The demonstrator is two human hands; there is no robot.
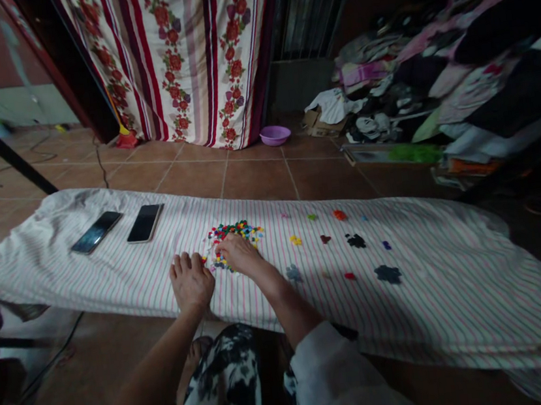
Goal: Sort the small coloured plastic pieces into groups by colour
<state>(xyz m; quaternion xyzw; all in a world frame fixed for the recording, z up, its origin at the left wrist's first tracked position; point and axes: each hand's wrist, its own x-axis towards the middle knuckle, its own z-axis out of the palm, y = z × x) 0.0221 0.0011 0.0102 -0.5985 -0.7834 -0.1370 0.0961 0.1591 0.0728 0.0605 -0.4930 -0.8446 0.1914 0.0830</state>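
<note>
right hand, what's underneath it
The right hand is over part of a pile of small coloured pieces; red, green, yellow and blue ones show around it. Whatever lies directly beneath is covered, so I can't tell.

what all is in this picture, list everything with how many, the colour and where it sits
pile of small pieces: too many to count, mixed colours, mid-cloth
groups of pieces: about twelve, mostly one colour each, right of the pile
phones: two, dark screens, cloth's left part
cloth: one, whitish with thin stripes, under the pieces
curtain: one, white, red and purple with flowers, behind
bowl: one, purple, floor by the curtain
clothes: uncounted, mixed colours, heaped at right
floor tiles: several, brownish, beyond the cloth
trousers: one pair, black and white, bottom centre
left hand: one, bare, beside the pile
right hand: one, bare, at the pile
</note>
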